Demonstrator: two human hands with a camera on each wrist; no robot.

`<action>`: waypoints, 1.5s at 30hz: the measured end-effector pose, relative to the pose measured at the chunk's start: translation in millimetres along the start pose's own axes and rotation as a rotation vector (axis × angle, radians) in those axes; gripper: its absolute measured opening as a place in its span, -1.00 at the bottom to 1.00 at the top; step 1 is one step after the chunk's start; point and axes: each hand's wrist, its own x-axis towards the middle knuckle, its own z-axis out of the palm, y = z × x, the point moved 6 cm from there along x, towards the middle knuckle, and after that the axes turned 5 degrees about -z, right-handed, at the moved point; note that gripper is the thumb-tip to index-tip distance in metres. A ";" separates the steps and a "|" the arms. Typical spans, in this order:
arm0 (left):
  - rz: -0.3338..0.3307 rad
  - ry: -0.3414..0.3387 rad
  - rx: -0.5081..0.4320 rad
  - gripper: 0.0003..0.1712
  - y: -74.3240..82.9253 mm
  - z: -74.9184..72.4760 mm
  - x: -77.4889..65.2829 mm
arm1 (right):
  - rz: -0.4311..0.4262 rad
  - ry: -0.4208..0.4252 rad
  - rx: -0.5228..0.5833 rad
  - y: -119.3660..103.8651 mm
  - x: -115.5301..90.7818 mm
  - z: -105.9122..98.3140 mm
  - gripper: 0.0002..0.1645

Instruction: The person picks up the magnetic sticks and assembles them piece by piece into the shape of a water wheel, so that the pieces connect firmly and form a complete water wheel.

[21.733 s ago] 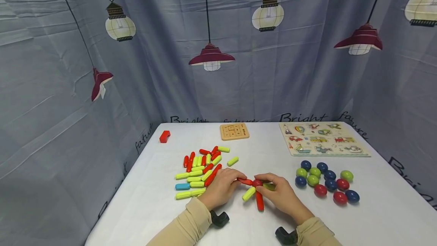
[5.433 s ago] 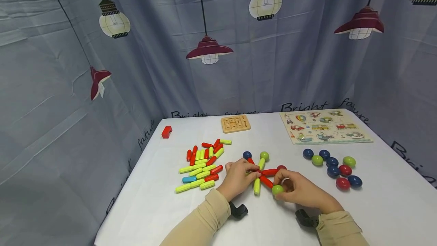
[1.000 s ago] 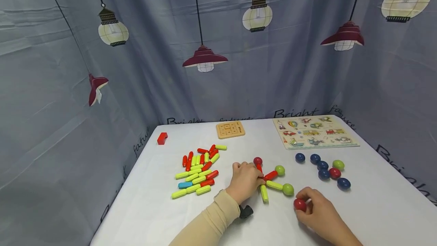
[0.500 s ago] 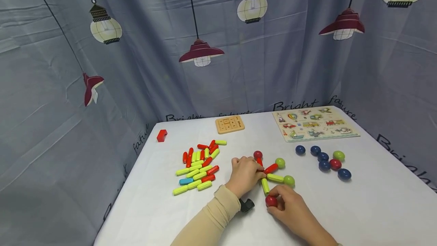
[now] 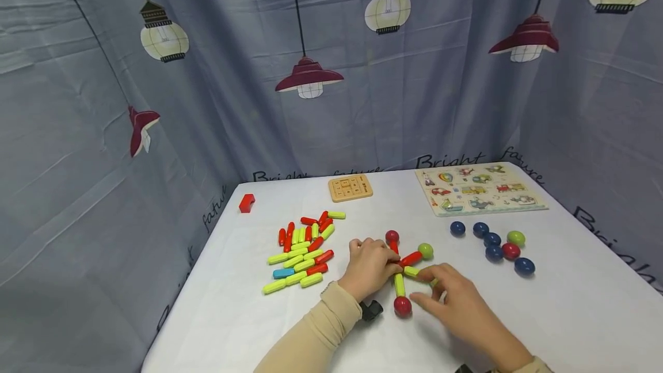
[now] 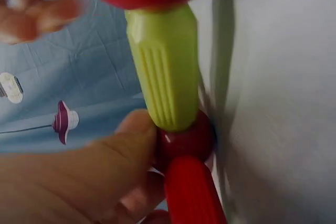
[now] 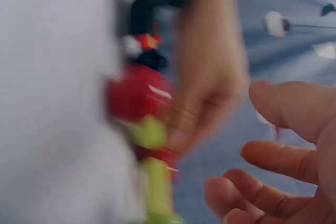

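My left hand (image 5: 369, 266) pinches the red centre ball (image 6: 176, 144) of a star-shaped toy made of sticks and balls; the thumb presses its side in the left wrist view. A red ball (image 5: 402, 307) sits on the end of the near yellow-green stick (image 5: 399, 285). Other arms carry a red ball (image 5: 392, 236) at the far end and a green ball (image 5: 426, 251) on a red stick (image 5: 411, 258). My right hand (image 5: 461, 304) is beside the near red ball, its fingers spread and holding nothing. It mostly hides another green ball.
Several red and yellow-green sticks (image 5: 305, 263) and one blue stick (image 5: 283, 273) lie to the left. Loose blue, red and green balls (image 5: 494, 254) are at the right. Behind stand a picture board (image 5: 481, 189), a small wooden board (image 5: 350, 187) and a red block (image 5: 247, 202).
My right hand has carried a red ball leftward from the right, put it on the near stick's end, and let go. Over the longer span, the toy gained balls on its arms; the left hand still holds it.
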 end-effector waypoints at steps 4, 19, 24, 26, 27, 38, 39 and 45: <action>-0.073 -0.010 -0.045 -0.68 -25.8 -19.5 -5.5 | -0.119 0.123 -0.034 2.0 26.8 -33.9 -0.70; -0.403 -0.131 0.089 -0.63 -123.3 -43.7 -28.2 | -0.139 0.093 0.155 81.2 62.4 -16.0 -0.78; -0.394 -0.030 0.185 -0.79 -117.1 -36.9 -27.8 | -0.200 0.110 0.144 78.6 59.6 -8.3 -0.76; -0.377 -0.010 0.200 -0.84 -114.0 -30.8 -28.1 | -0.199 0.101 0.139 79.8 58.3 -4.8 -0.77; -0.369 -0.002 0.206 -0.85 -112.7 -28.0 -27.7 | -0.198 0.099 0.135 81.1 57.9 -3.3 -0.76; -0.268 0.143 0.091 -0.71 -105.0 -20.5 -21.7 | -0.186 0.096 0.140 88.4 59.3 2.6 -0.82; -0.252 0.141 0.049 -0.68 -103.2 -20.5 -20.6 | -0.181 0.096 0.137 88.7 59.1 2.6 -0.82; -0.172 -0.021 -0.116 -0.58 -87.9 -13.3 -19.0 | -0.161 0.094 0.129 88.6 58.8 2.0 -0.84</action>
